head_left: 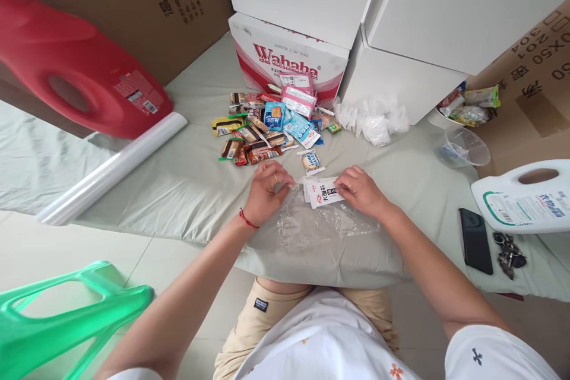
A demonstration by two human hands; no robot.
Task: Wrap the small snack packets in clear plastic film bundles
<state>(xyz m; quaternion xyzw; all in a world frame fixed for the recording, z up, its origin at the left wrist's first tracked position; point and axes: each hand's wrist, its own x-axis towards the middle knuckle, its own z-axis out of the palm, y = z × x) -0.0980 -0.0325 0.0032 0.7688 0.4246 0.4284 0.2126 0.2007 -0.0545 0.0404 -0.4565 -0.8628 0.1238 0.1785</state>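
A clear plastic bag (312, 222) lies flat near the front edge of the cloth-covered surface. My left hand (269, 190) pinches the bag's upper left edge between thumb and fingers. White snack packets (321, 193) with dark and red print rest over the bag's upper part. On their right side, my right hand (360, 190) closes its fingertips on the packets. Just above them is a small blue-and-white wrapped snack (310, 161). Behind it sits a pile of colourful wrapped snacks (262, 130).
Crumpled clear bags (374, 119) lie right of the pile, before white cabinets. A red jug (89, 59) and plastic film roll (116, 169) are left. At right are a plastic tub (463, 147), white bottle (525, 196), phone (475, 240) and keys (509, 255). A green stool (75, 314) stands lower left.
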